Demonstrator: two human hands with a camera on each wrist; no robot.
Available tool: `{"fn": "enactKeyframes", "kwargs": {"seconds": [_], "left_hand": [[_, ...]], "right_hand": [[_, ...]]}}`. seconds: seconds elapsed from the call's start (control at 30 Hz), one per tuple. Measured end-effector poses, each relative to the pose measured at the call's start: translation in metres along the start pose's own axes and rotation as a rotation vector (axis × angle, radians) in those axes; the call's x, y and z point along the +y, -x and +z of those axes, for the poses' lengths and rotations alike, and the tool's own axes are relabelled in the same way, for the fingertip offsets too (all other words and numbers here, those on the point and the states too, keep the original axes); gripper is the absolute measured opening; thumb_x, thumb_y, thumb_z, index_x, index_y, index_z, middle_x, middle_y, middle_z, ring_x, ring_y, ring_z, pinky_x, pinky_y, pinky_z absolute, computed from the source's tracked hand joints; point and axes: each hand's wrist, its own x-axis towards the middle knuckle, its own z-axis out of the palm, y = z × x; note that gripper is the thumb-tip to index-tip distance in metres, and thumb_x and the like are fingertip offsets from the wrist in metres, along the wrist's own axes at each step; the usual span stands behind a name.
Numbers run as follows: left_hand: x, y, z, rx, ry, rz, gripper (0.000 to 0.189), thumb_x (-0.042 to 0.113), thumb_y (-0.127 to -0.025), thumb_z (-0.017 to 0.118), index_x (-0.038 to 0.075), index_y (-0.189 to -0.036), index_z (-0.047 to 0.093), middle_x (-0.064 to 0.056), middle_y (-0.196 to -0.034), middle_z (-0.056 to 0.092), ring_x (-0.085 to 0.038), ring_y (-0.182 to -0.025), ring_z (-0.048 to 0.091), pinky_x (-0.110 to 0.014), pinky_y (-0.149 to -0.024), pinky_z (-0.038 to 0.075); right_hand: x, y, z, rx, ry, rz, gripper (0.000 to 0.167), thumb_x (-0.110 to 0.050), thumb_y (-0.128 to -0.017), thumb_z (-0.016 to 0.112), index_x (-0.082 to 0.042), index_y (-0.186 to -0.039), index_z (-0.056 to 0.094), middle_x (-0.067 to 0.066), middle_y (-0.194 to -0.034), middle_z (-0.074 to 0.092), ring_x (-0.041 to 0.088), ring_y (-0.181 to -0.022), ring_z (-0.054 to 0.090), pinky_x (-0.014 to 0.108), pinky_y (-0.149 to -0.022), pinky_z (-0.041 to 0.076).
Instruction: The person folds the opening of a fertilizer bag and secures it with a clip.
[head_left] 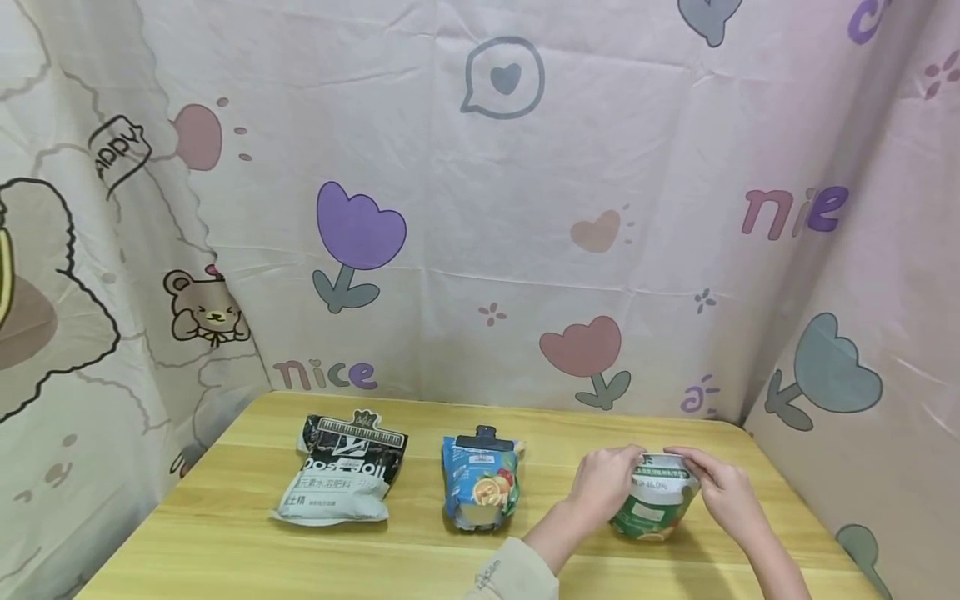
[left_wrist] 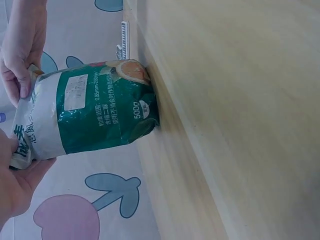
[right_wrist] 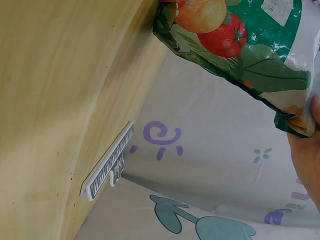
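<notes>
A green and white printed bag (head_left: 647, 518) stands upright on the table at the right. My left hand (head_left: 603, 482) pinches one top corner of it, and my right hand (head_left: 726, 487) pinches the other. The left wrist view shows thumbs and fingers of both hands at the bag's white top edge. On the table by the bag lies a flat sealing clip (right_wrist: 109, 164) with a striped bar, seen in both wrist views; in the head view it is hidden.
To the left stands a blue bag (head_left: 482, 487) with a black clip (head_left: 486, 439) across its top. Further left lies a black and white bag (head_left: 337, 479) with a striped clip (head_left: 360, 429). A printed cloth (head_left: 450, 208) hangs behind the wooden table (head_left: 225, 533).
</notes>
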Motion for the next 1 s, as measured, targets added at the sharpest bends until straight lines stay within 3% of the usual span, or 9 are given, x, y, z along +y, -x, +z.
{"fn": "enactKeyframes", "kwargs": {"seconds": [0.17,0.37,0.47,0.6,0.73,0.83,0.9,0.97,1.0], "left_hand": [[-0.003,0.000,0.001,-0.017,0.011,-0.011,0.021,0.014,-0.090,0.057,0.022,-0.106,0.068,0.009,-0.096,0.067,-0.002,-0.079,0.062,-0.013,-0.065,0.047],[-0.008,-0.002,-0.004,-0.095,0.121,-0.026,0.021,0.019,-0.094,0.053,0.019,-0.110,0.066,0.007,-0.098,0.067,-0.002,-0.086,0.060,-0.014,-0.070,0.047],[-0.011,-0.003,-0.006,-0.133,0.176,-0.038,0.023,0.022,-0.095,0.050,0.018,-0.112,0.065,0.007,-0.098,0.067,-0.002,-0.088,0.060,-0.015,-0.073,0.047],[-0.011,-0.003,-0.005,-0.130,0.208,-0.065,0.023,0.022,-0.095,0.050,0.018,-0.111,0.066,0.007,-0.096,0.067,-0.001,-0.086,0.060,-0.015,-0.073,0.047],[-0.009,-0.003,-0.005,-0.115,0.226,-0.095,0.022,0.022,-0.094,0.051,0.017,-0.109,0.066,0.007,-0.095,0.067,-0.001,-0.084,0.060,-0.013,-0.071,0.047],[-0.008,-0.004,-0.005,-0.107,0.216,-0.095,0.021,0.021,-0.094,0.052,0.018,-0.108,0.067,0.008,-0.094,0.067,0.000,-0.082,0.060,-0.013,-0.069,0.047],[-0.008,-0.005,-0.005,-0.098,0.203,-0.090,0.019,0.021,-0.093,0.054,0.018,-0.105,0.068,0.009,-0.091,0.067,0.001,-0.080,0.059,-0.012,-0.067,0.046],[-0.008,-0.006,-0.005,-0.092,0.188,-0.087,0.017,0.022,-0.092,0.055,0.019,-0.102,0.068,0.010,-0.089,0.067,0.002,-0.079,0.058,-0.012,-0.065,0.046],[-0.009,-0.006,-0.005,-0.089,0.179,-0.084,0.016,0.022,-0.092,0.056,0.019,-0.102,0.068,0.011,-0.089,0.067,0.002,-0.079,0.058,-0.012,-0.065,0.045]], "right_hand": [[0.003,0.000,0.003,0.060,-0.025,-0.025,0.027,0.013,-0.076,0.063,-0.007,-0.092,0.072,0.011,-0.090,0.068,0.018,-0.076,0.065,0.008,-0.066,0.043],[0.011,0.002,-0.001,0.090,-0.067,0.101,0.011,-0.002,-0.081,0.068,-0.004,-0.091,0.072,0.014,-0.089,0.068,-0.001,-0.072,0.058,0.010,-0.058,0.041],[0.021,0.006,0.000,0.139,-0.102,0.101,0.011,-0.006,-0.081,0.069,-0.007,-0.092,0.073,0.009,-0.088,0.069,-0.005,-0.066,0.053,0.009,-0.053,0.036],[0.024,0.010,0.002,0.168,-0.107,0.073,0.011,-0.009,-0.083,0.068,-0.008,-0.092,0.073,0.011,-0.087,0.069,0.000,-0.047,0.036,0.021,-0.039,0.025],[0.031,0.009,0.005,0.181,-0.139,0.089,0.012,-0.011,-0.083,0.068,-0.012,-0.094,0.074,0.010,-0.087,0.069,0.004,-0.041,0.023,0.026,-0.036,0.018],[0.030,0.007,0.004,0.165,-0.116,0.105,0.011,-0.016,-0.085,0.067,-0.013,-0.093,0.073,0.010,-0.089,0.069,0.014,-0.045,0.045,0.029,-0.041,0.034],[0.027,0.005,0.002,0.135,-0.065,0.105,0.011,-0.017,-0.085,0.067,-0.010,-0.093,0.072,0.010,-0.090,0.069,0.026,-0.060,0.059,0.037,-0.051,0.044],[0.013,0.001,-0.006,0.074,0.031,0.102,0.014,-0.016,-0.084,0.067,-0.005,-0.091,0.070,0.018,-0.090,0.066,0.041,-0.078,0.059,0.054,-0.062,0.044],[0.010,0.000,-0.008,0.052,0.057,0.090,0.013,-0.013,-0.082,0.069,-0.003,-0.091,0.069,0.019,-0.091,0.066,0.041,-0.080,0.058,0.054,-0.065,0.043]]}}
